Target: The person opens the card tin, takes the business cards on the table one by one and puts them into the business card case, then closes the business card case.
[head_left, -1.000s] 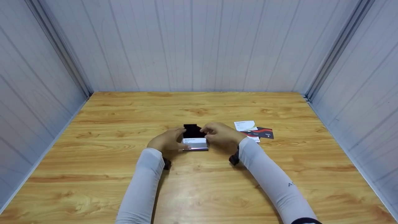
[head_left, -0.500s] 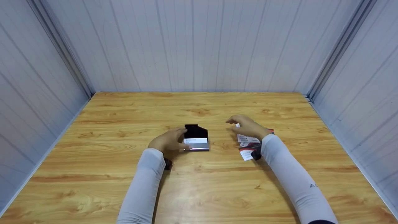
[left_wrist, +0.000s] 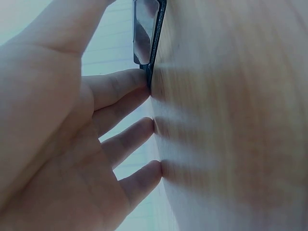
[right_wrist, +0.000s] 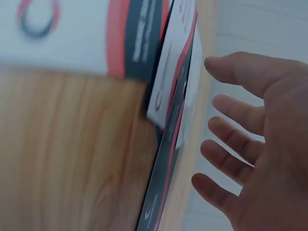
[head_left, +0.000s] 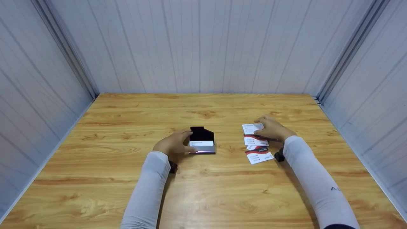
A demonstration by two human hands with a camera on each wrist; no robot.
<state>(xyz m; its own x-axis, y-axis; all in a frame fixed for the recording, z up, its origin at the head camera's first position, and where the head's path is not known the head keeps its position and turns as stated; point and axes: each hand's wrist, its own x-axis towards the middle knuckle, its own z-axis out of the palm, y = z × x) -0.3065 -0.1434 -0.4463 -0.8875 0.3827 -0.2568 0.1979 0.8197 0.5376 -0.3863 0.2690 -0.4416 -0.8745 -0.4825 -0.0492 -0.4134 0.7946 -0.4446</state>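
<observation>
A black business card holder (head_left: 199, 134) with a shiny silver front stands mid-table, a white card (head_left: 205, 143) showing inside it. My left hand (head_left: 171, 143) grips its left side, thumb across the front and fingers by the back corner. In the left wrist view the index finger touches the holder's end (left_wrist: 148, 33), and other fingertips rest on the table. To the right, my right hand (head_left: 272, 128) hovers with spread fingers over loose business cards: a white one (head_left: 250, 128), a red-banded one (head_left: 253, 141) and a lower one (head_left: 259, 156). The right wrist view shows nothing held.
The wood-grain table (head_left: 203, 190) meets a white panelled wall (head_left: 203, 47) at the back, with side walls left and right. A dark card (right_wrist: 161, 187) lies partly under the others in the right wrist view.
My right hand has left the card holder and moved right to above the loose cards, uncovering the lower ones. The left hand stays on the holder.
</observation>
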